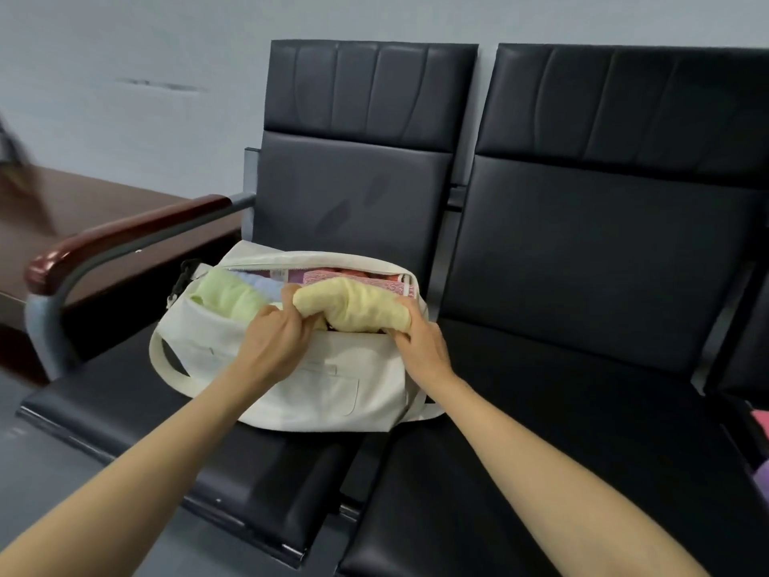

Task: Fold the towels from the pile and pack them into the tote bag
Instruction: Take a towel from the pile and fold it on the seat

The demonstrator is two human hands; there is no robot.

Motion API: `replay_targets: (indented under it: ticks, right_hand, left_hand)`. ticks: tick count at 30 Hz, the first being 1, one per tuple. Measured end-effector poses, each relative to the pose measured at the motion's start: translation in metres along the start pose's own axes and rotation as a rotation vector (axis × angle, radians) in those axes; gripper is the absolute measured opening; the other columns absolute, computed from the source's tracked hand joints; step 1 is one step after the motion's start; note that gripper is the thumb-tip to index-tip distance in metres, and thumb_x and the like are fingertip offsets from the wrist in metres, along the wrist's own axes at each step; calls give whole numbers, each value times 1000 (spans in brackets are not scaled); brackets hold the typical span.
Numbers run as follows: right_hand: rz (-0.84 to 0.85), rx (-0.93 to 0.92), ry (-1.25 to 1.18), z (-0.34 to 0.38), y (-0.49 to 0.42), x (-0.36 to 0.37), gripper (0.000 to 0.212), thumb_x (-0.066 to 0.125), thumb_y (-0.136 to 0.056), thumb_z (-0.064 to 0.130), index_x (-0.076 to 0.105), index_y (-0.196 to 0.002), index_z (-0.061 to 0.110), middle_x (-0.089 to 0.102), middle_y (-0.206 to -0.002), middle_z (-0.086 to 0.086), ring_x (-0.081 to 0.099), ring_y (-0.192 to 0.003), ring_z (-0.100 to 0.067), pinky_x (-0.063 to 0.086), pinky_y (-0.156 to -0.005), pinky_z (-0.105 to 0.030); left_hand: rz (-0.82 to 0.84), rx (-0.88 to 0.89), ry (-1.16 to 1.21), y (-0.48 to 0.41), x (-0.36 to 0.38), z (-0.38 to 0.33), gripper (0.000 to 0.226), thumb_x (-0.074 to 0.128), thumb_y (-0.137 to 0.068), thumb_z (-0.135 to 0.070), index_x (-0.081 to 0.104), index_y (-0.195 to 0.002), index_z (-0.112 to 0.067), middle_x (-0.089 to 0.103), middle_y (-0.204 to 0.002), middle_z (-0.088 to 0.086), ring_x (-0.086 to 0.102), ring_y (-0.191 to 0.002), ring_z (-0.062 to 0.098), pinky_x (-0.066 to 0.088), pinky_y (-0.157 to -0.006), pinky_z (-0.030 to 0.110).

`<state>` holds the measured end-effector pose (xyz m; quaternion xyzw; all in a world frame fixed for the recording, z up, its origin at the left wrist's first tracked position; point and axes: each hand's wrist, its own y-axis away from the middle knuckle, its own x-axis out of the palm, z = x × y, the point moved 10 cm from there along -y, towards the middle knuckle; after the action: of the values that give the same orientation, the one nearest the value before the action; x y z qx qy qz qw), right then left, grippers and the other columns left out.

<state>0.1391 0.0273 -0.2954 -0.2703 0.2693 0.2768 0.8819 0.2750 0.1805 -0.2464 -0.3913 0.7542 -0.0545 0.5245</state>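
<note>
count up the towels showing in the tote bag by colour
yellow towel: 1, held by left hand and right hand
green towel: 1
blue towel: 1
purple towel: 1
pink towel: 1
Total: 5 showing in the tote bag; any deeper ones are hidden.

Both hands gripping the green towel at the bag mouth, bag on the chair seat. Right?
No. Head view: the left hand and right hand grip the yellow towel, not the green towel inside the tote bag. Bag on chair seat is correct.
</note>
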Motion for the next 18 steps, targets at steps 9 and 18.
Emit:
replay_targets:
  ticks: [9, 18]
  right_hand:
    - [49, -71, -9, 18, 8, -1, 44, 50, -94, 13, 46, -136, 25, 59, -120, -6, 53, -111, -23, 45, -90, -33]
    - [253, -27, 54, 11, 10, 5, 49, 53, -88, 51, 39, -134, 39, 62, -114, 4, 46, -114, -25, 42, -99, -44]
  left_hand:
    - [-18, 218, 7, 18, -36, -31, 45, 39, -92, -32, 45, -116, 6, 68, -98, 20, 57, -96, 40, 23, -81, 30]
    - [134, 21, 75, -7, -24, -18, 24, 35, -102, -34, 32, -112, -12, 64, -87, 12, 60, -75, 37, 45, -69, 42]
